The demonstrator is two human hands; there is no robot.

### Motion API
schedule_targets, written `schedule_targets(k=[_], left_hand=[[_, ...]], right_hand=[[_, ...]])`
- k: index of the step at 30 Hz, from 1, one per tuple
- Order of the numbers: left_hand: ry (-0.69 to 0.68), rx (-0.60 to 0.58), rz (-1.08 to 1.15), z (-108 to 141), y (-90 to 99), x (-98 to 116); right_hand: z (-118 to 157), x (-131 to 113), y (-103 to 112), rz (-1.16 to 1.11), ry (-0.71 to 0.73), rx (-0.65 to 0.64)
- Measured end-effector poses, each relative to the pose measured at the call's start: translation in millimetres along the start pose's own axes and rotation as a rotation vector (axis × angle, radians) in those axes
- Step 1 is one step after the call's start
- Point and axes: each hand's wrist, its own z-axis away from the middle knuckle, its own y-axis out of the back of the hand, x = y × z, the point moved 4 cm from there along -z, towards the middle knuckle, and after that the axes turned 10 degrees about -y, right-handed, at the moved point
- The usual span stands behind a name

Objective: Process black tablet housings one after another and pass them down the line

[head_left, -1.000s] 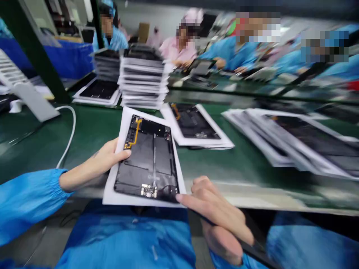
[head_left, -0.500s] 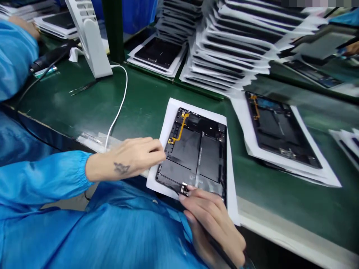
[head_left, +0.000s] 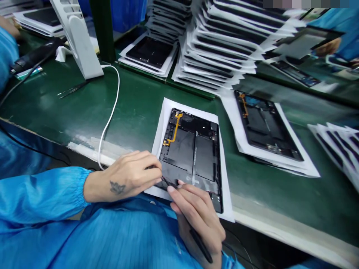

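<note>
Where the tablet lies: an open black tablet shell [head_left: 190,158] sits flat on a white paper sheet [head_left: 157,144], on the green surface [head_left: 56,108] at the near edge, between the two stacks' side and the person's lap, with its long sides running away from the person.
Tablet details: an orange flex cable [head_left: 174,129] runs along the upper left of the shell, and two dark rectangular panels fill its middle.
Left hand: the left hand [head_left: 126,177] comes in from the left, its fingers curled together and closed at the shell's lower left corner, resting over the paper; whether they pinch anything cannot be told.
Right hand: the right hand [head_left: 198,215] is closed around a slim black tool [head_left: 200,244], its fingers just beside the left fingertips at the shell's lower edge.
Between the hands: a thin dark strip [head_left: 169,183] shows there, too small to identify.
Nearby: a white cable [head_left: 109,116] curves past the left hand to a white stand [head_left: 75,41]; tweezers [head_left: 74,89] lie beside the stand.
Beyond: a tall stack of tablets on sheets [head_left: 218,48] rises ahead, with another tablet on a sheet [head_left: 265,127] to the right.
Co-workers: a blue sleeve [head_left: 6,56] shows at the upper left, and a hand [head_left: 331,46] at the upper right.
</note>
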Motion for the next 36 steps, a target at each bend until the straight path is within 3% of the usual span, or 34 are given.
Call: schedule_targets(k=[4, 10, 13, 18, 20, 30, 36], left_hand=[[0.151, -0.005, 0.203, -11.3, 4.0, -0.4], [0.302, -0.048, 0.291, -23.0, 7.5, 1.6], [0.286, -0.013, 0.259, -18.3, 7.0, 2.2], [0.155, 0.254, 0.088, -1.8, 9.5, 6.2], [0.104, 0.284, 0.071, 0.9, 6.5, 9.4], [0.104, 0.273, 0.154, -3.5, -0.3, 11.8], [0.071, 0.121, 0.007, -1.6, 3.9, 8.7]], right_hand=[[1.4, -0.1, 7.5, -0.033, -0.015, 0.043], [-21.4, -6.4, -10.3, 0.156, -0.042, -0.081], [-27.5, -6.8, -18.7, 0.151, -0.069, -0.064], [-28.0, -1.9, -21.1, 0.001, -0.156, -0.061], [-28.8, -0.7, -20.1, -0.035, -0.177, -0.069], [-30.7, 0.3, -21.2, -0.038, -0.162, -0.061], [-21.8, 0.9, -14.2, 0.097, -0.039, -0.023]])
